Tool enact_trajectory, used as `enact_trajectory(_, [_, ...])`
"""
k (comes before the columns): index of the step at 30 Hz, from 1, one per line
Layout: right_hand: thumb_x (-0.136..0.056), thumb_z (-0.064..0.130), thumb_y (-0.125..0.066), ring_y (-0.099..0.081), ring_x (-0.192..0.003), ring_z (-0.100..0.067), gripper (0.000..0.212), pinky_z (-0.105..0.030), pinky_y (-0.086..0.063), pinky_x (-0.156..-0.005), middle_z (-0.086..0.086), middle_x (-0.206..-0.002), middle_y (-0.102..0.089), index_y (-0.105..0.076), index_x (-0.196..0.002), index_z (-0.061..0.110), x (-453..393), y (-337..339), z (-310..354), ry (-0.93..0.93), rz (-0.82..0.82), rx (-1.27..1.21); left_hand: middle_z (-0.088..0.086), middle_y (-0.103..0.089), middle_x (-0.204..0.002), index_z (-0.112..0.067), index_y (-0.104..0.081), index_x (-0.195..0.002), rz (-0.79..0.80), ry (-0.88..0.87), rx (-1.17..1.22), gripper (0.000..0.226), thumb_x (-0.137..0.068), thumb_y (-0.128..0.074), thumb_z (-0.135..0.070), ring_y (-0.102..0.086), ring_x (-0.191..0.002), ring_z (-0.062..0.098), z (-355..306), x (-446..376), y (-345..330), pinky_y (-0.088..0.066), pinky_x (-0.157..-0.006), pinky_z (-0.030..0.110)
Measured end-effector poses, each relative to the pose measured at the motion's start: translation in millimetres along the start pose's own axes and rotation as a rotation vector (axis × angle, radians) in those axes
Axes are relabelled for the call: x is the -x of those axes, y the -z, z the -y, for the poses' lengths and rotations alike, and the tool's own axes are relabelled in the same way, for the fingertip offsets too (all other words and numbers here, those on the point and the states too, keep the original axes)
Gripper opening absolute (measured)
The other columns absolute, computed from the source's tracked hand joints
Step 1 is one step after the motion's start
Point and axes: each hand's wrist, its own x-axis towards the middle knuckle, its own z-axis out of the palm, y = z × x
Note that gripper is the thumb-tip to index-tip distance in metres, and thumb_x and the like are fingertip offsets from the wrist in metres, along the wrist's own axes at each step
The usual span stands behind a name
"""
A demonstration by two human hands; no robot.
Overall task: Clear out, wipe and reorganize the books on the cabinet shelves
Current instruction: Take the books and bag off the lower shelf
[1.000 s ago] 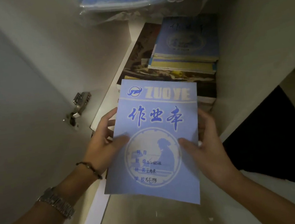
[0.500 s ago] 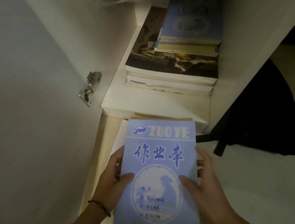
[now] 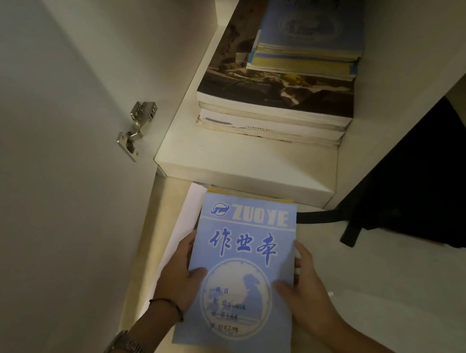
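- The pale blue paper exercise book [image 3: 237,269] printed "ZUOYE" sits low in front of the cabinet, held between both hands, with what looks like a thin stack of yellow-edged books under it.
- The left hand [image 3: 179,274] grips its left edge, thumb laid across the cover and fingers curled out of sight beneath; a dark cord bracelet and a metal wristwatch [image 3: 130,351] are on that arm.
- The right hand [image 3: 307,287] holds the right edge lower down, thumb on the cover, fingers wrapped round the side.
- The book's long axis runs away from the person toward the cabinet, its top edge close to the front lip of the white cabinet shelf [image 3: 224,159], but lower than the shelf board.
- Beneath the book's left side, a loose white sheet of paper [image 3: 182,226] lies on the pale floor.
- On the shelf above rests a stack of large books with a dark picture cover [image 3: 274,95] on top, and a smaller pile of blue and yellow exercise books [image 3: 310,29] sits on its back right part.
- I'd judge this to be the clearing-out step: the held bundle hangs just over the floor, both hands equally near, so setting it down means a straight drop.
- A black cloth bag [image 3: 421,191] lies on the floor to the right, apart from the hands; a metal door hinge [image 3: 138,129] shows at left.
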Motion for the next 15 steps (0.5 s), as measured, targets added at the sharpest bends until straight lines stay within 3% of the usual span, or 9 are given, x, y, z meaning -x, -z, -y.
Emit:
enact_trajectory(5, [-0.085, -0.006, -0.061, -0.052, -0.123, -0.025, 0.077, -0.05, -0.043, -0.101, -0.01, -0.132, -0.053, -0.02, -0.146, 0.018, -1, -3, -1, -0.03, 0.013, -0.041, 0.002, -0.053, -0.132, -0.025, -0.035, -0.141, -0.034, 0.049, -0.148, 0.069, -0.075, -0.05, -0.009, -0.053, -0.116, 0.023, 0, -18, 0, -0.035, -0.084, 0.02])
enact_trajectory(7, [-0.084, 0.005, -0.063, -0.052, -0.123, -0.022, 0.079, -0.046, -0.043, -0.103, -0.009, -0.135, -0.05, -0.02, -0.149, 0.018, -3, -5, -3, -0.012, 0.0, -0.016, 0.01, -0.051, -0.134, -0.017, -0.03, -0.145, -0.034, 0.078, -0.203, 0.068, -0.081, -0.05, -0.005, -0.054, -0.107, 0.025, 0, -21, -2, -0.032, -0.076, 0.015])
enact_trajectory(10, [-0.073, 0.013, -0.059, -0.061, -0.107, -0.017, 0.07, -0.041, -0.051, -0.092, -0.007, -0.128, -0.051, -0.04, -0.138, 0.029, -10, -1, 0, -0.001, -0.015, 0.044, 0.015, -0.052, -0.129, -0.013, -0.026, -0.146, -0.021, 0.101, -0.237, 0.068, -0.085, -0.051, 0.004, -0.054, -0.095, 0.025, -4, -20, -6, -0.03, -0.064, 0.012])
enact_trajectory(13, [-0.082, -0.006, -0.062, -0.062, -0.099, -0.004, 0.062, -0.029, -0.053, -0.083, 0.012, -0.113, -0.061, -0.042, -0.125, 0.034, -11, 4, 9, 0.004, -0.018, -0.029, 0.007, -0.05, -0.132, -0.013, -0.028, -0.146, -0.017, 0.06, -0.191, 0.069, -0.081, -0.052, -0.002, -0.053, -0.092, 0.013, -10, -17, -6, -0.033, -0.063, 0.005])
enact_trajectory(15, [-0.083, -0.003, -0.067, -0.06, -0.097, 0.001, 0.066, -0.023, -0.051, -0.08, 0.021, -0.11, -0.059, -0.036, -0.127, 0.035, -10, 5, 11, -0.009, 0.014, -0.083, -0.004, -0.049, -0.126, -0.014, -0.032, -0.143, -0.031, 0.05, -0.131, 0.07, -0.077, -0.052, -0.006, -0.049, -0.084, -0.004, -12, -16, -6, -0.034, -0.065, -0.002])
